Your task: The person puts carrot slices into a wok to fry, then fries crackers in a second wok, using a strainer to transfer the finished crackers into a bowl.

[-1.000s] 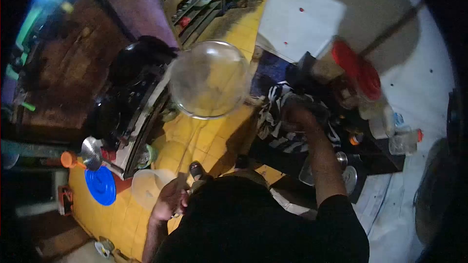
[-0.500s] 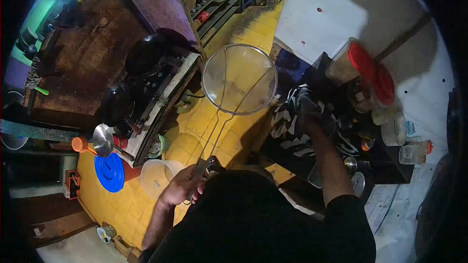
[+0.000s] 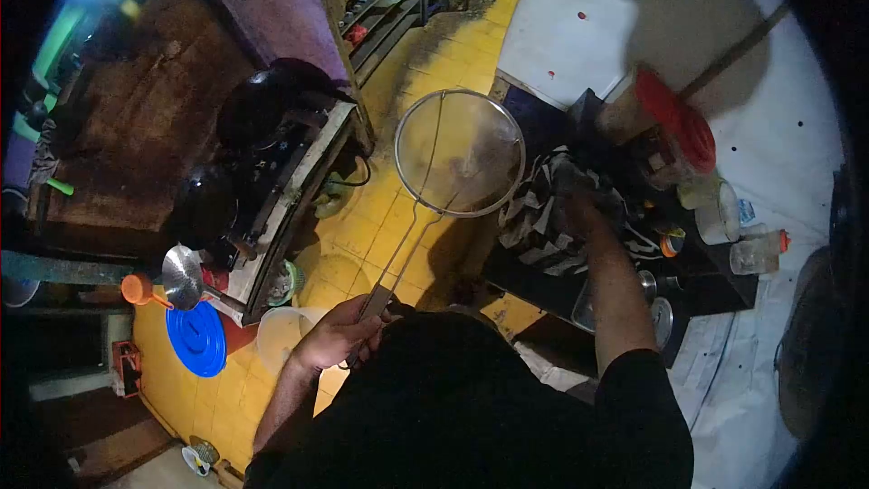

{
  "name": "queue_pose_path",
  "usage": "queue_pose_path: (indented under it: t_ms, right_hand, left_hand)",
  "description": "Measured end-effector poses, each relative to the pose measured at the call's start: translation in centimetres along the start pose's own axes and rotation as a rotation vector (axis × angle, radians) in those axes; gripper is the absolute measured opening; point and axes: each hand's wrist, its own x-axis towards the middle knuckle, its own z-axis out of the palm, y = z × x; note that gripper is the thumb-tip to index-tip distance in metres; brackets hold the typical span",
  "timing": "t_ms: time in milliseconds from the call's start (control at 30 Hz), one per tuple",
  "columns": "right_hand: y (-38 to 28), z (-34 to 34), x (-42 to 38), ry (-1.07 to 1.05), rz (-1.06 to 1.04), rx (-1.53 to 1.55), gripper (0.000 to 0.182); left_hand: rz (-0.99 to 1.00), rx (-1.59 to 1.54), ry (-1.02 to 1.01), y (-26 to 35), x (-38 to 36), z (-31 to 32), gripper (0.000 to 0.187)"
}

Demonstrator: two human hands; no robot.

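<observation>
My left hand is closed around the handle of a large round wire-mesh strainer. The strainer's bowl points away from me, held over the yellow floor. To the right, my right hand is on a crumpled black-and-white striped cloth. That cloth lies bunched on a dark low table. The fingers of my right hand blend into the dark folds, so their grip is hidden.
Red-lidded jar and several clear containers line the table's right side. A stove with a dark wok stands left. Below it are a ladle, a bucket with a blue lid and a translucent tub.
The view has shifted slightly. The strainer's bowl has moved a little to the right and its handle tilts more. My right hand stays at the striped cloth, whose folds have changed shape.
</observation>
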Motion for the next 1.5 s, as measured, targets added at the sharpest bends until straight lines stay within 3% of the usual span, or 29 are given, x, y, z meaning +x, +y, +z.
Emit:
queue_pose_path:
  t_ms: [67,133,267,367,433,533,667,767,900,967,1100,1167,1200,1267,1400,1500]
  right_hand:
    - [-0.6,-0.3,-1.8,0.04,0.015,0.043,0.031]
    - [-2.0,0.0,-3.8,0.033,-0.25,-0.184,0.021]
    - [-0.1,-5.3,1.4,0.124,-0.211,-0.196,0.017]
    - [-0.5,-5.8,-0.2,0.041,-0.09,0.031,0.016]
    - [-0.3,-5.3,-2.3,-0.053,-0.153,0.246,0.016]
    - [0.1,-3.9,-5.4,-0.032,-0.27,0.476,0.018]
    - [-0.8,-2.7,-8.9,-0.011,-0.292,0.494,0.029]
    - [-3.0,1.4,-12.6,0.016,-0.366,0.417,0.04]
    - [-4.7,7.2,-11.6,-0.081,-0.607,-0.063,0.036]
    - [-5.3,10.0,-10.8,-0.107,-0.501,-0.244,0.042]
    - [-4.1,12.1,-6.0,-0.232,-0.516,-0.353,0.04]
    - [-4.3,12.7,-5.4,-0.03,-0.875,-0.972,0.043]
    - [-4.4,12.9,-5.5,-0.035,-0.876,-0.975,0.043]
    - [-4.8,13.1,-6.1,0.0,-1.115,-0.992,0.05]
    - [-5.4,14.0,-6.1,-0.108,-1.01,-1.07,0.05]
    - [-4.7,14.9,-6.8,0.084,-1.044,-1.115,0.047]
  left_hand:
    - [-0.025,-0.001,-0.014,0.3,0.0,-0.2,0.016]
    - [-0.079,0.067,0.005,1.0,0.0,-0.5,0.017]
    - [-0.082,-0.066,-0.115,1.7,0.1,-0.9,0.017]
    - [-0.1,0.018,-0.16,0.8,0.7,-1.7,0.018]
    - [-0.12,0.056,-0.148,1.6,0.6,-1.5,0.019]
    - [-0.147,0.084,-0.123,2.3,0.1,-1.4,0.021]
    - [-0.142,0.123,-0.17,2.6,-0.4,-1.8,0.025]
    - [-0.139,0.057,-0.214,2.2,-0.5,-2.1,0.025]
    - [-0.172,0.094,-0.177,2.2,-0.3,-1.5,0.024]
    - [-0.185,0.123,-0.203,2.1,-0.3,-1.5,0.024]
    - [-0.156,0.11,-0.187,1.7,-0.6,-1.1,0.024]
    - [-0.092,-0.029,-0.211,1.5,-0.7,-1.0,0.024]
    - [-0.092,-0.033,-0.208,1.5,-0.8,-1.0,0.024]
    - [-0.13,0.024,-0.22,1.6,-0.8,-1.0,0.023]
    - [-0.182,0.12,-0.128,2.6,-0.9,-0.2,0.024]
    - [-0.106,0.044,-0.113,1.4,-0.5,-0.2,0.02]
